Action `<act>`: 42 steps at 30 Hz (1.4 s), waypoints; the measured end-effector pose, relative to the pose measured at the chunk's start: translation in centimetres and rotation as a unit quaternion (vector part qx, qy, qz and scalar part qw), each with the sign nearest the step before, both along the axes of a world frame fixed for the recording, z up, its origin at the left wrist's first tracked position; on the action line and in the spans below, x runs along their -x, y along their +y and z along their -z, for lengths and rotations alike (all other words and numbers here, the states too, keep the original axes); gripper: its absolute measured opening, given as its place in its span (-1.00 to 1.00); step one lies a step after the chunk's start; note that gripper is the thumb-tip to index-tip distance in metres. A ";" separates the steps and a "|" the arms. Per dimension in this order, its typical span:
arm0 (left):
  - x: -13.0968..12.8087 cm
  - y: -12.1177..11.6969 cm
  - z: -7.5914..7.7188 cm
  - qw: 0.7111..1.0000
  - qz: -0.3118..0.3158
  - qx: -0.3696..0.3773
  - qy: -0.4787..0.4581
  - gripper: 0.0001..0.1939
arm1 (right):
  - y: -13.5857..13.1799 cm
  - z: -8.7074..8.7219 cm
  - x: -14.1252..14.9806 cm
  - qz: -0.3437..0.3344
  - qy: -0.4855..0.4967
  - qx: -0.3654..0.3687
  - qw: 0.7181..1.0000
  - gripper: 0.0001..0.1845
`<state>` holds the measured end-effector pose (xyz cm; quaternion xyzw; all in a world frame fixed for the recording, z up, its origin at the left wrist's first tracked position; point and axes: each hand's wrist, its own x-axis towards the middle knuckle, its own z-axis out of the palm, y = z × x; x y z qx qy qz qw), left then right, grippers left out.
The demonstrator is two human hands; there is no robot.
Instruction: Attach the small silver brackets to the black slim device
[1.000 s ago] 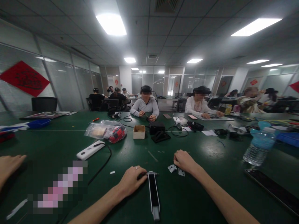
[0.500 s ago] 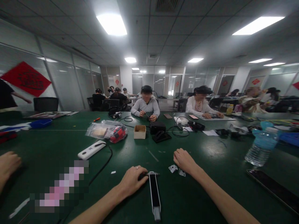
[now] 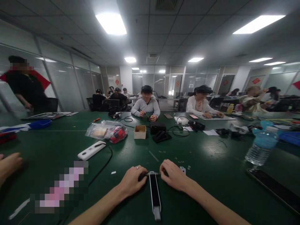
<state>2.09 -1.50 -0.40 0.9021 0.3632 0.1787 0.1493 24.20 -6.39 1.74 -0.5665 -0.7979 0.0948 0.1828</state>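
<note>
A long narrow piece with a black face, white edges and a grey end (image 3: 154, 190) lies on the green table in front of me. A thin metal rod (image 3: 156, 173) crosses its far end. My left hand (image 3: 133, 179) is at the rod's left end, its fingers closed on a small dark piece (image 3: 142, 177). My right hand (image 3: 173, 175) is at the rod's right end, fingers pinched; what they hold is hidden. Beside it lies a small metal plate with holes (image 3: 183, 170), partly covered by the hand. Several tiny rings (image 3: 179, 162) are scattered just beyond.
On the left are a white power strip (image 3: 91, 151) with a black cable and another person's hand (image 3: 10, 165). A clear bag (image 3: 106, 131) and small box (image 3: 140, 132) stand farther back. To the right are a water bottle (image 3: 261, 147) and dark phone (image 3: 273, 189).
My right hand has moved left from the metal plates to the rod's right end, uncovering tiny rings. My left hand stays put. A person in black has come into view at far left.
</note>
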 end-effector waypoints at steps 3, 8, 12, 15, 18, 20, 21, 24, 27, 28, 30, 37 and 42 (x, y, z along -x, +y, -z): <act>0.0 0.0 0.1 1.000 -0.002 -0.008 0.002 -0.82 | -0.2 0.3 0.2 -0.008 0.018 0.011 1.000 -0.86; 0.1 0.1 0.3 1.000 0.005 -0.020 0.001 -0.82 | 0.2 1.0 -0.1 -0.014 0.033 0.010 0.999 -0.87; 0.0 0.2 0.5 1.000 0.006 -0.031 -0.004 -0.82 | 0.2 1.3 -0.2 -0.021 0.029 -0.001 0.999 -0.86; 0.0 0.2 0.6 0.999 0.009 -0.033 -0.010 -0.81 | 0.1 1.3 -0.2 -0.023 0.032 0.010 0.999 -0.85; 0.0 0.1 0.5 0.999 0.011 -0.033 -0.015 -0.80 | -0.1 1.1 -0.3 -0.022 0.031 0.025 0.999 -0.81; 0.0 0.1 0.5 0.999 0.013 -0.033 -0.017 -0.80 | -0.1 0.9 -0.2 -0.023 0.027 0.030 0.999 -0.79; 0.0 0.1 0.5 0.999 0.013 -0.033 -0.018 -0.79 | -0.1 0.8 -0.2 -0.024 0.025 0.030 0.999 -0.78; 0.0 0.1 0.5 0.999 0.015 -0.036 -0.018 -0.79 | 0.0 0.8 -0.2 -0.024 0.019 0.030 0.999 -0.76; 0.0 0.2 0.5 0.999 0.018 -0.039 -0.018 -0.78 | 0.0 0.9 -0.2 -0.016 0.017 0.027 0.999 -0.78; 0.0 0.2 0.5 0.999 0.019 -0.039 -0.018 -0.79 | 0.0 0.9 -0.1 -0.012 0.015 0.024 1.000 -0.78; 0.0 0.3 0.6 0.999 0.019 -0.040 -0.019 -0.79 | -0.1 0.9 -0.1 -0.006 0.009 0.017 1.000 -0.80; 0.0 0.2 0.6 0.999 0.014 -0.038 -0.011 -0.78 | -0.3 0.9 0.0 -0.015 0.004 0.021 1.000 -0.81; 0.0 0.1 0.4 0.999 0.011 -0.035 -0.007 -0.79 | -0.2 1.0 -0.1 -0.028 0.002 0.014 1.000 -0.78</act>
